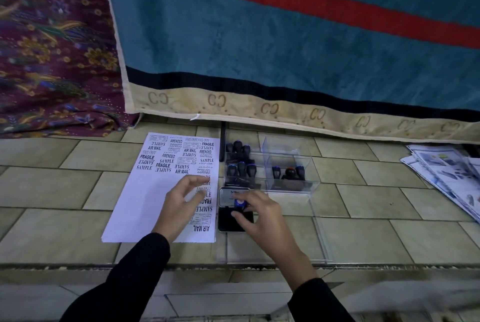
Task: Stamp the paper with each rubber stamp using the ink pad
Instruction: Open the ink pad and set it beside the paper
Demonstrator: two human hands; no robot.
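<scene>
A white paper (145, 199) lies on the tiled floor, its top and right side covered with black stamp marks such as SAMPLE, FRAGILE and AIR MAIL. To its right sits an open ink pad (235, 220) with its metal lid (228, 195) raised. My right hand (259, 214) is over the pad, fingers closed on a black rubber stamp with a blue top (239, 203). My left hand (181, 199) hovers over the paper's right part, fingers spread and holding nothing. Several more stamps (241, 163) stand in a clear plastic box (291, 186) behind the pad.
A clear plastic lid (322, 238) lies flat to the right of the pad. A teal and red cloth (285, 36) hangs close behind the box, a floral purple cloth (52, 49) at left. Printed leaflets (446, 173) lie at far right. A floor step edge (233, 267) runs below the paper.
</scene>
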